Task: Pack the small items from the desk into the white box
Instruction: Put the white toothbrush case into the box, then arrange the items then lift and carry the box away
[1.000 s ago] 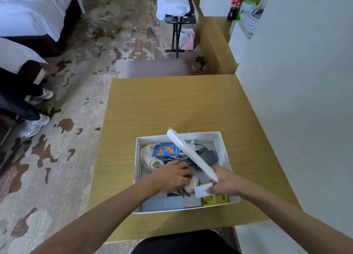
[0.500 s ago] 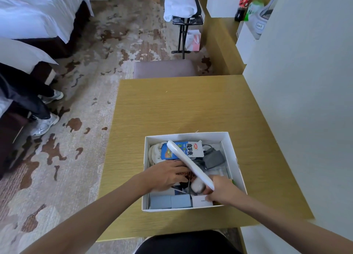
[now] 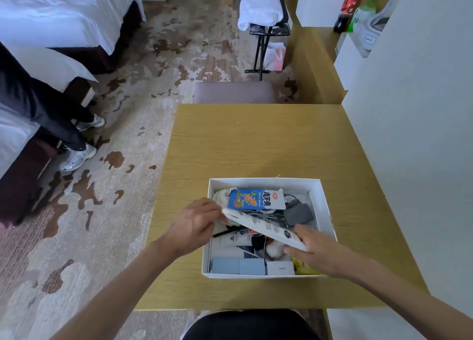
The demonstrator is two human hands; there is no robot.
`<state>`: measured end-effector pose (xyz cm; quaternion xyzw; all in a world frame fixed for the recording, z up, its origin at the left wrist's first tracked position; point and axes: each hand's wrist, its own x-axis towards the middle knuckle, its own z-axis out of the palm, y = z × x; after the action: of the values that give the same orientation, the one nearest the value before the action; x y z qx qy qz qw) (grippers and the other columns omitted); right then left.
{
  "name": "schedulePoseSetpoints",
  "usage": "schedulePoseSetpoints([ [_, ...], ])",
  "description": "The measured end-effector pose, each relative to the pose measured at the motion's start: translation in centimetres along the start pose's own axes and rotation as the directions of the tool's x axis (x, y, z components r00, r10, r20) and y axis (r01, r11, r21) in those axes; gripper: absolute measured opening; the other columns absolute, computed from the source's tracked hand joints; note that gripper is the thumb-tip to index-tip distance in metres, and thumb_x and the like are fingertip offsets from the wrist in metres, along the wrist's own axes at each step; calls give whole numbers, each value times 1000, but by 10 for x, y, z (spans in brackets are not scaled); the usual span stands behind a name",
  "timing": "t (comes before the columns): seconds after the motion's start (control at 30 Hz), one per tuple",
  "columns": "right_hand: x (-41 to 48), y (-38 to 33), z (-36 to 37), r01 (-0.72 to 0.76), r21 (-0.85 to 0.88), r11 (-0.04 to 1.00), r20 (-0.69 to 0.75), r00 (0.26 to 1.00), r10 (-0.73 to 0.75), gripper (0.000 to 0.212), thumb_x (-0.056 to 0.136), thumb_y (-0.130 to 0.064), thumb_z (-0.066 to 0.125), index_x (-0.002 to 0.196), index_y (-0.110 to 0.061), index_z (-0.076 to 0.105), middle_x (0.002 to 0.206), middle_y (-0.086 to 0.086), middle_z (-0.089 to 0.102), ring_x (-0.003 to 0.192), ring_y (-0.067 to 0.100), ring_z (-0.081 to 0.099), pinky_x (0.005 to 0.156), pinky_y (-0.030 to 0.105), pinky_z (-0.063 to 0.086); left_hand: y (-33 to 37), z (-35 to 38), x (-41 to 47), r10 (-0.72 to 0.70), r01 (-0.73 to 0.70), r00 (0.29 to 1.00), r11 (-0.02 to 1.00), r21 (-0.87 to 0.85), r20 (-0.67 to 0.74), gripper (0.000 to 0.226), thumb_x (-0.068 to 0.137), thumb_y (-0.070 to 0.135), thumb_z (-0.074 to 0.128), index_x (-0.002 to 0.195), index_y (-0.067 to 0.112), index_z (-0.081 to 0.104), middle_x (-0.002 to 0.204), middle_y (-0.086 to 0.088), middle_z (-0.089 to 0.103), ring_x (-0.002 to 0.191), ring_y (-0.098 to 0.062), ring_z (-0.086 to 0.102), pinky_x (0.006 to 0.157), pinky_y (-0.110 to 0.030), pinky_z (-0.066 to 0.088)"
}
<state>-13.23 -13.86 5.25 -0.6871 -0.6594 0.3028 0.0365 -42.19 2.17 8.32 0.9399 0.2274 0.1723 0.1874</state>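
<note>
The white box sits near the front edge of the wooden desk and holds several small items. A blue snack packet lies at its back, a grey pouch to the right, pale blue blocks along the front wall. A long white flat item lies slanted low across the box. My left hand pinches its upper left end. My right hand holds its lower right end, fingers curled over it.
A grey stool stands at the desk's far edge. A wall borders the desk on the right. A person's legs and sneakers are at the left by the beds. A black folding rack stands further back.
The long white item has been lowered from a steep tilt to nearly flat across the box. My left hand left the box's contents and took the item's upper end.
</note>
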Motion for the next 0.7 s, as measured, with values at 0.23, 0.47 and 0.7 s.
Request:
schedulePoseSetpoints([
  [0.23, -11, -1, -13, 85, -263, 961, 115, 992, -57, 56, 83, -81, 17, 101, -32, 39, 96, -13, 49, 81, 8, 47, 71, 31, 42, -15, 5, -13, -198, 177, 965, 975, -133, -172, 41, 75, -20, 47, 86, 10, 73, 102, -4, 69, 101, -19, 59, 86, -32, 51],
  [0.47, 8, -23, -1, 193, -158, 968, 250, 957, -150, 34, 101, -42, 32, 119, -23, 53, 118, -7, 51, 109, 10, 44, 89, 26, 37, -15, 14, -21, -243, 219, 954, 965, -146, -177, 24, 83, -8, 55, 88, 11, 70, 108, -3, 64, 96, -11, 56, 77, -18, 44],
  [0.7, -2, -9, -25, 18, 16, 1000, -39, 999, -18, 22, 97, -34, 46, 114, -31, 60, 109, -18, 56, 100, -4, 53, 85, 17, 43, -18, 22, -19, -259, 235, 955, 958, -163, -147, 18, 89, 13, 57, 107, 16, 61, 115, 5, 55, 101, -7, 56, 69, -18, 51],
])
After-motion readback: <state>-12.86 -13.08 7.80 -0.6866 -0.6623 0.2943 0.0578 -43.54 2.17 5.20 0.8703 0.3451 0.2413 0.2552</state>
